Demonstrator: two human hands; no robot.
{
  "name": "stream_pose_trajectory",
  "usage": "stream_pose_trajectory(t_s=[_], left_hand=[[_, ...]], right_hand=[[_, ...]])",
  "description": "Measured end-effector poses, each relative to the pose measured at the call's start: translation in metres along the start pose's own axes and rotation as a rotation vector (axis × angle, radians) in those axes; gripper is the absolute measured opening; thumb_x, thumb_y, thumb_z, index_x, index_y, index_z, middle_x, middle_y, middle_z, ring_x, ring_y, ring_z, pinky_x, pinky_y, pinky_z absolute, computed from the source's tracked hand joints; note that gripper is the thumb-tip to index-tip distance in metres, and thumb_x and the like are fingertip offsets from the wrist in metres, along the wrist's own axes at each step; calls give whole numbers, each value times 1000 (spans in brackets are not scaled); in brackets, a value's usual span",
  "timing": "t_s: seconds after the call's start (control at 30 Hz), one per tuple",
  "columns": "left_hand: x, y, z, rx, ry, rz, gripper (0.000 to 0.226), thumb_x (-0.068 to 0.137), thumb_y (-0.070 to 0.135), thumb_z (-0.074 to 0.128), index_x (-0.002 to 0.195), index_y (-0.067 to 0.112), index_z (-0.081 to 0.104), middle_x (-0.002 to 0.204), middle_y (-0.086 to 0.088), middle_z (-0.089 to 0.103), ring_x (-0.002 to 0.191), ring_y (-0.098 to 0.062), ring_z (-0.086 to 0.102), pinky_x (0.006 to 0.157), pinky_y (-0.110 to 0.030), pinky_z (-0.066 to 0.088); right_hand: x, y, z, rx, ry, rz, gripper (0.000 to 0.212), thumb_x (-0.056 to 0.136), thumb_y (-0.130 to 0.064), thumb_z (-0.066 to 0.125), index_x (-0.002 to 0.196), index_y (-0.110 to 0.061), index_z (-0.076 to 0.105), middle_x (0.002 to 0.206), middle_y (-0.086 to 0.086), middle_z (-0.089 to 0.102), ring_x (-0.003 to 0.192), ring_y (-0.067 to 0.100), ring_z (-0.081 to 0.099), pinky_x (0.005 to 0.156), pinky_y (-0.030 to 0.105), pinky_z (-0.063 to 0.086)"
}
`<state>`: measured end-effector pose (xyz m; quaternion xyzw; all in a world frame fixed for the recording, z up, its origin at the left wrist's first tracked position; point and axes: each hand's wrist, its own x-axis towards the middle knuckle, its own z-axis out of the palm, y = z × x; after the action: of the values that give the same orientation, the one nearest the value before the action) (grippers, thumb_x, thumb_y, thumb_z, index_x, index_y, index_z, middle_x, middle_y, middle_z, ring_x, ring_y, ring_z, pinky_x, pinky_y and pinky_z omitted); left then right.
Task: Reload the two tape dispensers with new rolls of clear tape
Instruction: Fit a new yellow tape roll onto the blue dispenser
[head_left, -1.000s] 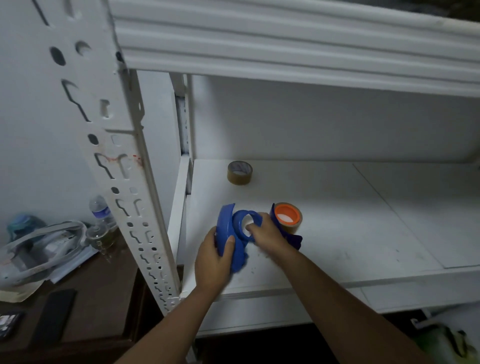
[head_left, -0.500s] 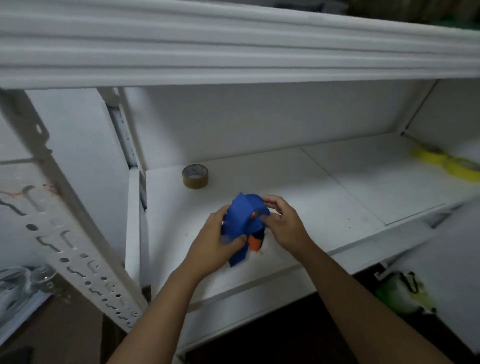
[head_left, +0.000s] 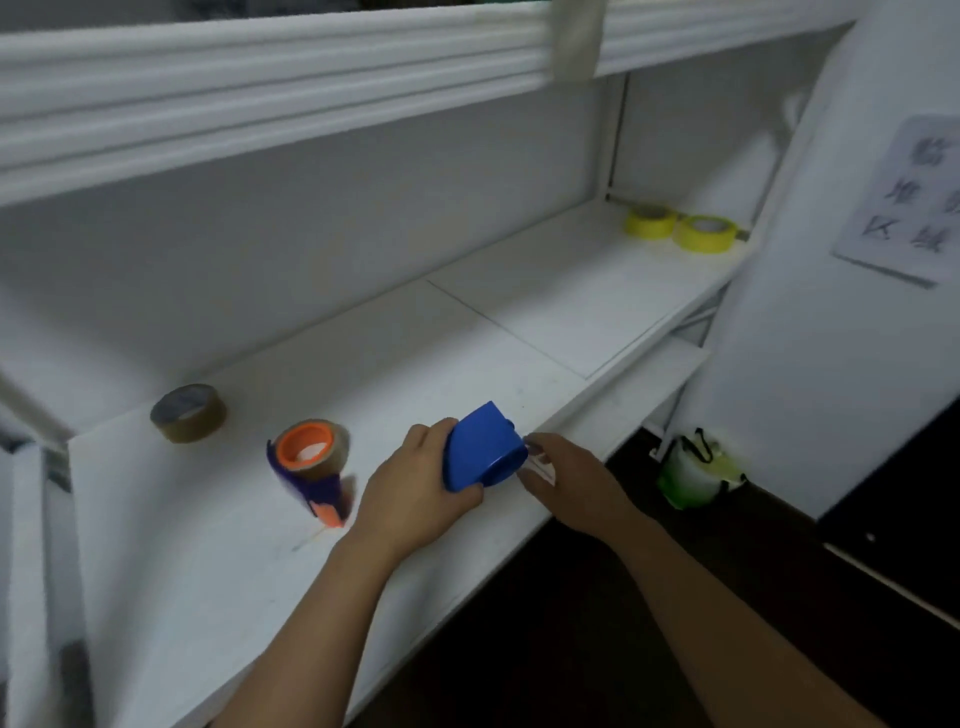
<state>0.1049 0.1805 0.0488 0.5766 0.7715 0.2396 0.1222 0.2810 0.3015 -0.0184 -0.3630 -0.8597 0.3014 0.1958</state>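
Far L on shelf (head_left: 208, 597): brown tape roll (head_left: 188, 413), lying flat, spare. Next R: second dispenser (head_left: 311, 467), orange hub, roll already on it, standing free, untouched.

Centre: L hand (head_left: 410, 493) wraps blue dispenser (head_left: 483, 448), fingers curled round body, held just above shelf front edge. R hand (head_left: 569, 480) at dispenser's open side, fingertips pinching sth small and clear, prob. tape end; too blurred to confirm.

Far R: two yellow rolls (head_left: 675, 228), well apart.

To do well: keep L grip firm, draw tape straight w/ R, no twist, sticky side off fingers.
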Motion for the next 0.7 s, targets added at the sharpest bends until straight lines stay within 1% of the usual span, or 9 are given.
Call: stream_pose_trajectory(t_s=[0.07, 0.1, 0.13, 0.2, 0.27, 0.37, 0.5, 0.63, 0.7], left_hand=[[13, 34, 22, 31, -34, 30, 63, 74, 45, 65, 130, 35, 38, 115, 12, 47, 89, -11, 56, 67, -25, 45], [19, 51, 34, 46, -54, 46, 64, 75, 45, 65, 131, 35, 37, 117, 11, 47, 90, -13, 56, 68, -26, 46], [26, 68, 45, 70, -68, 64, 65, 76, 45, 65, 134, 34, 36, 119, 10, 47, 91, -14, 57, 70, -28, 48], [38, 100, 68, 151, -85, 103, 70, 77, 47, 63, 139, 31, 32, 124, 5, 47, 95, -18, 57, 74, -32, 51], [47, 131, 90, 226, -96, 134, 74, 79, 49, 61, 142, 28, 29, 128, 2, 46, 99, -20, 57, 75, -32, 50], [57, 170, 119, 281, -127, 159, 76, 80, 50, 60, 144, 27, 26, 129, 0, 46, 104, -21, 56, 75, -33, 50], [70, 205, 138, 330, -137, 192, 78, 80, 50, 61, 145, 27, 24, 132, 0, 45, 104, -22, 57, 77, -36, 52], [96, 223, 137, 398, -43, 246, 76, 81, 47, 60, 145, 27, 25, 128, -1, 49, 100, -23, 59, 75, -33, 49], [111, 225, 134, 419, -14, 257, 76, 82, 46, 61, 145, 26, 25, 127, -2, 49, 98, -24, 59, 74, -33, 48]], right_hand=[[-15, 31, -24, 0, 29, 59, 50, 95, -33, 58, 139, -15, 46, 132, -1, 56, 112, 5, 51, 92, 16, 38], [-23, 47, -36, -10, 38, 95, 51, 95, -35, 57, 141, -16, 44, 134, -2, 54, 115, 6, 51, 93, 15, 36], [-31, 63, -48, -36, 40, 127, 52, 96, -37, 55, 142, -16, 43, 136, -2, 52, 119, 9, 50, 95, 18, 37], [-47, 96, -70, -103, 25, 162, 52, 96, -39, 52, 142, -17, 42, 138, -1, 50, 124, 15, 49, 102, 28, 41], [-61, 125, -91, -159, 4, 189, 52, 96, -42, 49, 142, -18, 43, 138, -1, 48, 125, 17, 47, 102, 34, 42], [-78, 156, -121, -199, 15, 225, 50, 97, -43, 46, 142, -20, 41, 139, -1, 46, 125, 18, 45, 99, 37, 44], [-89, 180, -153, -213, 90, 249, 47, 96, -40, 49, 137, -17, 46, 128, 3, 53, 112, 20, 52, 88, 39, 49], [-77, 191, -179, -217, 139, 249, 43, 96, -38, 49, 132, -15, 49, 126, 5, 55, 111, 21, 53, 87, 40, 50], [-66, 192, -187, -217, 161, 233, 44, 96, -38, 50, 133, -16, 49, 129, 5, 55, 113, 22, 53, 88, 41, 50]])
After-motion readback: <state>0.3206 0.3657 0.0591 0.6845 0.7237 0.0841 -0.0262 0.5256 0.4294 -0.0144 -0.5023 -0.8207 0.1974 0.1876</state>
